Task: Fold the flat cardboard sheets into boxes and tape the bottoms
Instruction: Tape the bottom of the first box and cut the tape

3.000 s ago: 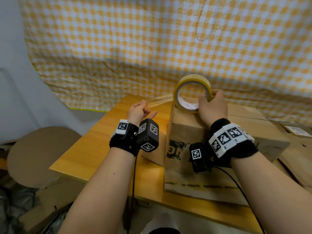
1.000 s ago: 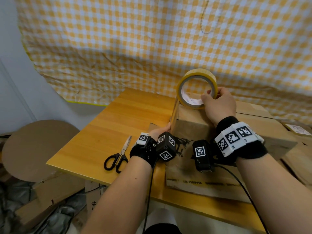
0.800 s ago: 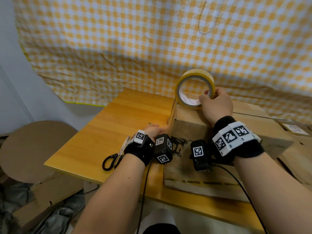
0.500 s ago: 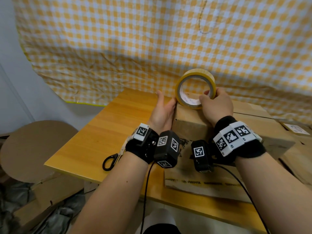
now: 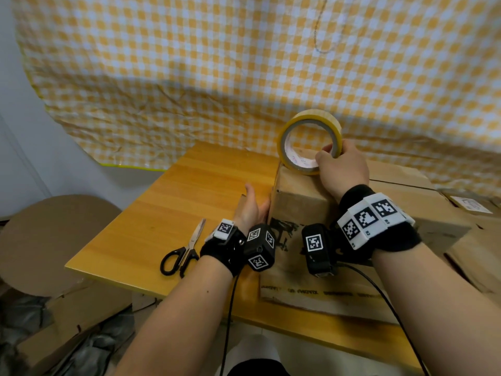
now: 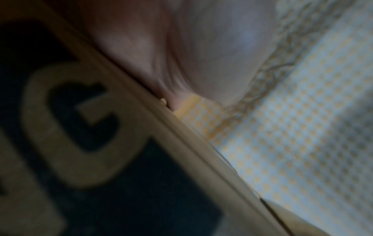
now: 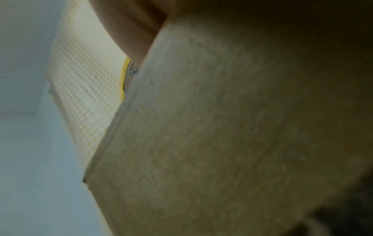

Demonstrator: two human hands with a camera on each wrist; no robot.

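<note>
Since half a second ago, your left hand [image 5: 250, 208] has slid down from the top edge of the cardboard box [image 5: 303, 213] to its left side wall, fingers straight, palm flat against the cardboard, holding nothing. Item: brown box, folded up, black print on its near face, standing on the wooden table [image 5: 173, 213] with scissors [image 5: 184, 252] lying to its left. Your right hand [image 5: 343, 169] pinches the yellow tape roll [image 5: 309, 141], held upright on the box's top near its left edge.
</note>
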